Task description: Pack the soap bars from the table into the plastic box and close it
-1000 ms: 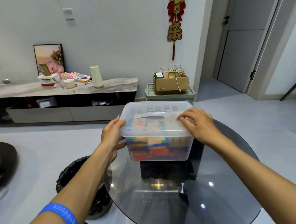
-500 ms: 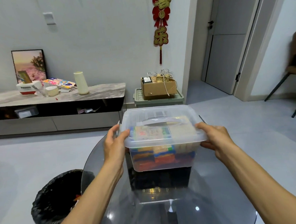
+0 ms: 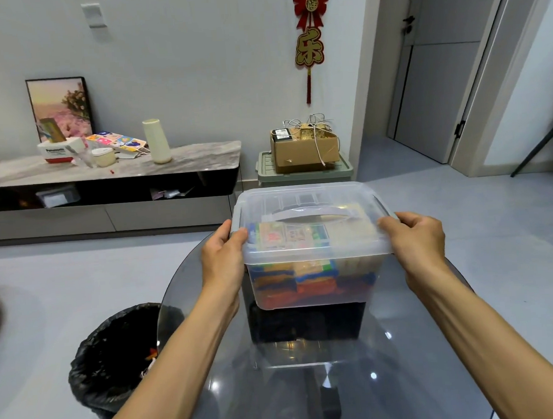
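Observation:
A clear plastic box point(image 3: 313, 291) stands on the round dark glass table point(image 3: 330, 385). Several colourful soap bars point(image 3: 306, 276) fill it in stacked layers. Its translucent lid point(image 3: 307, 207), with a grey handle across the top, sits on the box. My left hand point(image 3: 221, 262) grips the left rim of lid and box, thumb on top. At the right rim, my right hand point(image 3: 416, 242) holds on the same way. No soap bars lie loose on the table.
A bin lined with a black bag point(image 3: 115, 358) stands on the floor left of the table. Behind are a low cabinet point(image 3: 103, 188) with clutter, a green crate point(image 3: 305, 171) with a cardboard box on it, and a grey door point(image 3: 433, 77) at the right.
My right hand slid from the lid's top to the right rim, and my left thumb moved onto the lid. The view shifted closer and to the right.

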Demonstrator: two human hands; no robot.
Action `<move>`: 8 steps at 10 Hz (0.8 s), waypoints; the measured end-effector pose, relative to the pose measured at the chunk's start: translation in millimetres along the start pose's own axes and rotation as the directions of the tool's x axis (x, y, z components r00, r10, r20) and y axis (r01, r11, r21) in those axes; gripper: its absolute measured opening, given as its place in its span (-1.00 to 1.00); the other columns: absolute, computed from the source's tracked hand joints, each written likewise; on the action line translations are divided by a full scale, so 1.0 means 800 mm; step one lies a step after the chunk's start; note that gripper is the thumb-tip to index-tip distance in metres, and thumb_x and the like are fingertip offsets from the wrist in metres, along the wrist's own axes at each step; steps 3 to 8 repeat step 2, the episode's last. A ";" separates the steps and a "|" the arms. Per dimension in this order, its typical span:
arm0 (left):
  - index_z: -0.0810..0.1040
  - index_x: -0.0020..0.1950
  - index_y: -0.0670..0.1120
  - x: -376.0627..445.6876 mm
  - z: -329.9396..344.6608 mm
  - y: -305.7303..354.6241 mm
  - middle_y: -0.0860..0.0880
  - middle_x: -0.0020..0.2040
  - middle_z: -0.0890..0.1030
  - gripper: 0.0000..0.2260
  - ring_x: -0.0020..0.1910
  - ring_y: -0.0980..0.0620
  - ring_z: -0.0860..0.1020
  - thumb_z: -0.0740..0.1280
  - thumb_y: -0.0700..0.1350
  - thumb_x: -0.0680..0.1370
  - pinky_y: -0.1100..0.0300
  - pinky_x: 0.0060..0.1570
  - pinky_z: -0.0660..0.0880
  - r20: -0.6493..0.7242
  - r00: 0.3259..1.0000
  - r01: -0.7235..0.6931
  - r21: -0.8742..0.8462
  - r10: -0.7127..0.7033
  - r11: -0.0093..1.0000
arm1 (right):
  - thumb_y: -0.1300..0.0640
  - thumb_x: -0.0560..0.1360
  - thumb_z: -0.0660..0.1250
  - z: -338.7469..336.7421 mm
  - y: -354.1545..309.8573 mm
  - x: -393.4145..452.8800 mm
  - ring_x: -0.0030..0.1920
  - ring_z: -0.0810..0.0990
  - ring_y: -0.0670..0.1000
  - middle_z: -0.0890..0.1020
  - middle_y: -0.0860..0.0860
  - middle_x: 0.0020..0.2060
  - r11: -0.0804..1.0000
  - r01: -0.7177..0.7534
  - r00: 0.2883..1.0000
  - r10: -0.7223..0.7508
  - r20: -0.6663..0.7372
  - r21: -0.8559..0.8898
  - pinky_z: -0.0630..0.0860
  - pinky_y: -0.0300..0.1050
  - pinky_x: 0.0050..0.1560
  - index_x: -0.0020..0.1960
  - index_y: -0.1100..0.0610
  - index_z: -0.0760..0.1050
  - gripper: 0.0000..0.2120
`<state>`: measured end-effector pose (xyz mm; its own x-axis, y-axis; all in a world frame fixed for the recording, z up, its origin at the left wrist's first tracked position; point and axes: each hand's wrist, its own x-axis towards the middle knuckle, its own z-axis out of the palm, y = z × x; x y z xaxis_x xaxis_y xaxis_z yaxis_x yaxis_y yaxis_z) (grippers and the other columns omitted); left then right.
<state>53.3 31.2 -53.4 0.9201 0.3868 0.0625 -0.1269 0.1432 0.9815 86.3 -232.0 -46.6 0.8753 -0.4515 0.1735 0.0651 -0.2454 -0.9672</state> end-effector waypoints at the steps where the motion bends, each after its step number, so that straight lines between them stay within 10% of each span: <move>1: 0.64 -0.29 0.24 -0.002 0.000 0.002 0.35 -0.30 0.65 -0.63 -0.24 0.27 0.64 0.28 -0.20 0.55 0.29 -0.29 0.58 0.016 1.000 -0.008 0.031 0.008 0.999 | 0.08 0.31 0.32 0.003 0.005 -0.002 -0.34 0.30 0.03 0.40 0.06 -0.40 0.999 0.032 0.999 -0.031 0.034 -0.017 0.25 -0.08 -0.31 -0.18 0.36 0.53 -0.69; 2: 0.63 0.05 0.13 -0.002 -0.002 0.021 0.19 -0.03 0.70 -0.78 0.00 0.10 0.63 0.31 -0.17 0.54 0.08 -0.01 0.56 -0.001 1.000 0.008 0.099 -0.008 0.995 | 0.04 0.34 0.36 -0.007 -0.003 -0.004 -0.29 0.40 0.05 0.49 0.07 -0.34 1.000 -0.007 0.998 0.009 0.065 -0.030 0.34 -0.09 -0.27 -0.11 0.34 0.56 -0.66; 8: 0.63 0.05 0.13 -0.002 -0.002 0.021 0.19 -0.03 0.70 -0.78 0.00 0.10 0.63 0.31 -0.17 0.54 0.08 -0.01 0.56 -0.001 1.000 0.008 0.099 -0.008 0.995 | 0.04 0.34 0.36 -0.007 -0.003 -0.004 -0.29 0.40 0.05 0.49 0.07 -0.34 1.000 -0.007 0.998 0.009 0.065 -0.030 0.34 -0.09 -0.27 -0.11 0.34 0.56 -0.66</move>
